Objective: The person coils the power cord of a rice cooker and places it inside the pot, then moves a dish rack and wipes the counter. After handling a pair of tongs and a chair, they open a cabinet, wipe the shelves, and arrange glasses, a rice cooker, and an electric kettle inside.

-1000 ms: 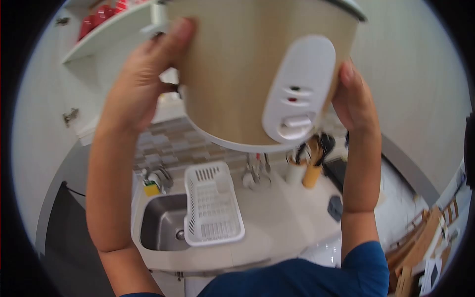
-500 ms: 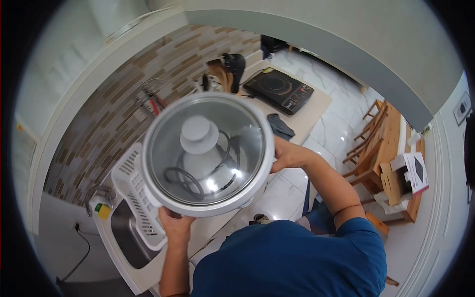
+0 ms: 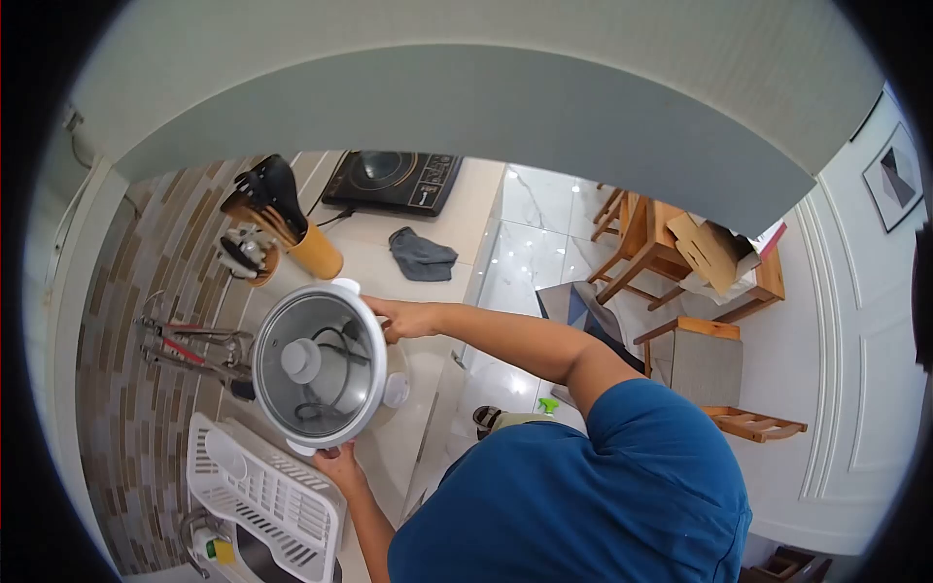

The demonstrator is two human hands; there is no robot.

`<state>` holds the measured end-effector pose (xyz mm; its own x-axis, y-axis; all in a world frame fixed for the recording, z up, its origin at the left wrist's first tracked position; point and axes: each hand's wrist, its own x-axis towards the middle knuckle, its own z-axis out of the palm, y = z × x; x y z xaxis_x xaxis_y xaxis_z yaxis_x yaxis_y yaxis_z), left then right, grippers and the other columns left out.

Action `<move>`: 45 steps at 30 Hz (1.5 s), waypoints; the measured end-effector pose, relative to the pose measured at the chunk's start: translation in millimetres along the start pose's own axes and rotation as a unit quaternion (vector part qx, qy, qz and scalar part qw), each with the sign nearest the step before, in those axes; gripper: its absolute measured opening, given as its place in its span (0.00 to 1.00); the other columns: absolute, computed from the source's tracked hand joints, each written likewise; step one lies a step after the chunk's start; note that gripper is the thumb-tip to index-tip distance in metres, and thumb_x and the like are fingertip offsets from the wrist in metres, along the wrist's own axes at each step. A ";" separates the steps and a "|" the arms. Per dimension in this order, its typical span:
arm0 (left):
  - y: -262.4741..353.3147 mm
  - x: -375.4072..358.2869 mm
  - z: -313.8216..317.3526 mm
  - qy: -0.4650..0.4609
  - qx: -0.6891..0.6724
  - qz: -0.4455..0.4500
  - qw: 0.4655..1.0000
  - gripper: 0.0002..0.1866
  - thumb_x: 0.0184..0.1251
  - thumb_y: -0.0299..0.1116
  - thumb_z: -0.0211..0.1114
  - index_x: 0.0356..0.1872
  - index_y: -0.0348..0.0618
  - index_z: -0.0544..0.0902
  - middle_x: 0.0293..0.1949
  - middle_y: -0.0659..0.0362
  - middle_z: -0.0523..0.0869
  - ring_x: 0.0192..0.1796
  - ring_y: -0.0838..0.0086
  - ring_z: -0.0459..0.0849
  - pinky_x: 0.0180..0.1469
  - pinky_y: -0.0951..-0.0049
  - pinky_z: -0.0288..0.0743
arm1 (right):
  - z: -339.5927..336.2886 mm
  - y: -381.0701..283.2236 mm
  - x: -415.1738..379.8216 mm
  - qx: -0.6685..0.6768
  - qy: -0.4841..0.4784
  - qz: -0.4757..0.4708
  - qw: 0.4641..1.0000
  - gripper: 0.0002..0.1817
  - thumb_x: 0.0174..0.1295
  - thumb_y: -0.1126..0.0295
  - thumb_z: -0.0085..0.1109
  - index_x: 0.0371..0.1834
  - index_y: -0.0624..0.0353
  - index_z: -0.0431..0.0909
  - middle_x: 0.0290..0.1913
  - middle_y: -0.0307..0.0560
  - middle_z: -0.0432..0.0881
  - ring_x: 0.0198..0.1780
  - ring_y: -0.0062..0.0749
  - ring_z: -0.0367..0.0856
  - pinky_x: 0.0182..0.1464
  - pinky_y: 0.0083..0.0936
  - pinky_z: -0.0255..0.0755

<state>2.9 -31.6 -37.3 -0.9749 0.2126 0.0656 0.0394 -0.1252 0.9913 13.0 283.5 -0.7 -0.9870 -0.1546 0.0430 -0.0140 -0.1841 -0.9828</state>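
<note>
Between my hands is a white electric cooker (image 3: pixel 364 413) with a knob dial on its side. Its glass lid (image 3: pixel 277 374) with a round white knob is on, and a dark power cord (image 3: pixel 330 374) lies coiled inside. My left hand (image 3: pixel 340 466) grips the handle side nearest the dish rack, fingers curled under the rim. On the far right side my right hand (image 3: pixel 400 319) is closed at the other handle. The cooker is over the pale countertop (image 3: pixel 428 369), close to the wall side.
Left of the cooker stands a metal rack with red parts (image 3: pixel 185 350). A white dish rack (image 3: pixel 282 505) sits by the sink (image 3: pixel 262 559). Beyond are a utensil holder (image 3: pixel 316 255), a grey cloth (image 3: pixel 423 257) and an induction cooktop (image 3: pixel 394 180). Wooden chairs (image 3: pixel 646 238) stand at right.
The cooker has moved down and away from my head, toward the counter, and looks smaller. My view has turned to the right. Both hands keep their hold.
</note>
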 end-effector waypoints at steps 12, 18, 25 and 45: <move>-20.0 28.8 11.2 0.035 0.008 0.010 0.999 0.39 0.45 0.20 0.75 0.60 0.35 0.64 0.61 0.51 0.67 0.62 0.66 0.68 0.66 0.70 0.59 | -35.4 23.4 48.8 -0.140 0.009 -0.014 0.990 0.50 0.37 0.83 0.54 0.72 0.45 0.55 0.64 0.53 0.67 0.67 0.47 0.60 0.65 0.39 0.59; -31.5 27.3 7.4 0.027 0.088 0.016 0.996 0.37 0.57 0.31 0.71 0.65 0.35 0.60 0.64 0.50 0.64 0.64 0.63 0.66 0.65 0.66 0.62 | -80.6 57.9 29.6 -0.697 0.402 0.056 0.591 0.23 0.51 0.73 0.53 0.54 0.46 0.78 0.59 0.59 0.71 0.61 0.57 0.67 0.64 0.36 0.61; -10.6 -56.3 7.1 -0.041 0.108 -0.063 0.991 0.39 0.69 0.38 0.58 0.73 0.42 0.45 0.68 0.50 0.60 0.64 0.60 0.66 0.61 0.65 0.66 | -8.3 98.8 -30.4 -0.395 0.503 -0.019 0.768 0.09 0.50 0.78 0.58 0.36 0.60 0.81 0.38 0.54 0.79 0.44 0.48 0.77 0.49 0.38 0.71; -40.3 -136.8 -113.4 -0.282 0.176 -0.050 0.942 0.22 0.73 0.36 0.52 0.64 0.37 0.68 0.41 0.58 0.80 0.33 0.78 0.76 0.37 0.77 0.74 | 421.8 180.4 -275.4 -0.007 0.544 0.102 0.833 0.12 0.59 0.72 0.54 0.44 0.64 0.79 0.42 0.53 0.82 0.42 0.37 0.81 0.46 0.28 0.74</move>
<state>109.8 -165.5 -99.1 -0.7099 0.6999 -0.0784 0.1210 0.2309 0.9654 349.8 -116.5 -114.1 -0.5295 0.7916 -0.3051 0.1773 -0.2485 -0.9523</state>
